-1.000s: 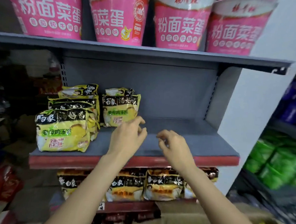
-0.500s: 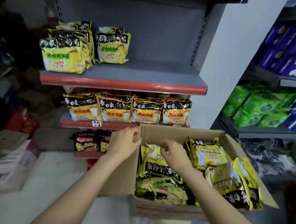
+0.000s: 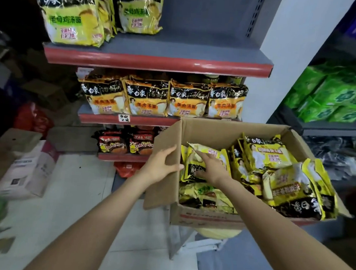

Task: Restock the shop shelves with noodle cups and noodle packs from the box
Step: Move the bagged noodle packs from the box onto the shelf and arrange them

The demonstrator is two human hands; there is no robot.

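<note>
An open cardboard box [image 3: 232, 128] stands at lower right, holding several yellow noodle packs. My right hand [image 3: 211, 170] lies with spread fingers on one upright yellow pack [image 3: 205, 155] at the box's left end. My left hand [image 3: 162, 165] rests open against the outside of the box's left flap, thumb over its edge. The top grey shelf with a red edge [image 3: 157, 62] holds yellow packs [image 3: 71, 20] at its left only. Orange-labelled packs [image 3: 146, 99] fill the shelf below, and dark red packs [image 3: 126, 144] sit on the lowest one. No noodle cups are in view.
A white carton [image 3: 29, 170] lies on the tiled floor at left, with a red bag [image 3: 33, 118] behind it. A white shelf end panel [image 3: 283, 58] stands right of the shelves. Green packages [image 3: 333, 97] fill the neighbouring rack at right.
My view has dropped from the upper shelf to the box. Both hands came down from the shelf; the right now lies on a pack, the left on the flap.
</note>
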